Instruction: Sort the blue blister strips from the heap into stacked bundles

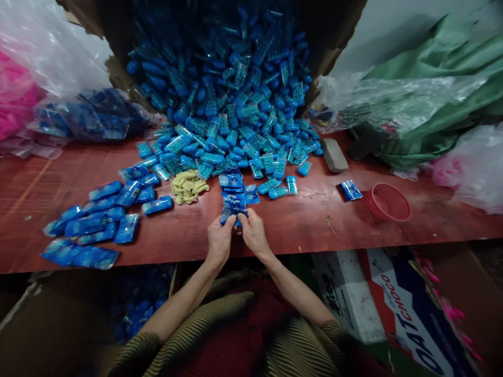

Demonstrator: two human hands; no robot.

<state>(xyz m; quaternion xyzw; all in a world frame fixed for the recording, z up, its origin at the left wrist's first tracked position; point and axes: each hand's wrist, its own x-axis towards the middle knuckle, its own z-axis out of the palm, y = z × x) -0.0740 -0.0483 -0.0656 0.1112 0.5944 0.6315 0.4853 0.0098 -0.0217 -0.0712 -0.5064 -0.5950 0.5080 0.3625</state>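
Observation:
Both hands meet near the front edge of the red table. My left hand (pixel 220 238) and my right hand (pixel 253 233) pinch a small blue printed wrapper (pixel 227 214) between thumbs and fingers; the fingertips underneath are hidden. Just beyond them lies a short stack of flat blue wrappers (pixel 232 182), with another wrapper (pixel 252 194) to its right. Behind that, a large heap of clear bottles with blue caps and blue beads (pixel 236 115) spills from a cardboard box. Left of my hands lies a group of blue wrapped packs (pixel 98 220).
A crumpled yellow cloth (pixel 189 186) lies left of the wrapper stack. To the right are a grey block (pixel 334 155), a blue packet (pixel 349 190) and a red plastic basket (pixel 388 202). Plastic bags (pixel 94 112) and green fabric (pixel 428 84) flank the box; cartons (pixel 404 309) stand below the table.

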